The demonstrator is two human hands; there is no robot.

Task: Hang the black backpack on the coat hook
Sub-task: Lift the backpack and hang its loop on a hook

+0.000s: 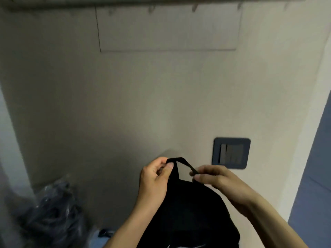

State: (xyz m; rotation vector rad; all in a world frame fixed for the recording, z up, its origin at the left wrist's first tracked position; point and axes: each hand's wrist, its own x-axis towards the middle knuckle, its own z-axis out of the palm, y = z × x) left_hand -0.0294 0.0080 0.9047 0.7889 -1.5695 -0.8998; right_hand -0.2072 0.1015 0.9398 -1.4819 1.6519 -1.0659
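Observation:
The black backpack (189,215) hangs in front of me at the bottom middle, held up by its top loop (180,161). My left hand (155,178) pinches the left end of the loop. My right hand (215,178) pinches the right end, stretching the loop open between them. High on the beige wall runs a rail of coat hooks; one hook (194,7) sits above the backpack, far from the loop. The picture is blurred.
A dark switch plate (231,153) is on the wall just right of my hands. A clear plastic bag of dark items (52,212) lies at the lower left. A blue surface (315,176) stands at the right edge.

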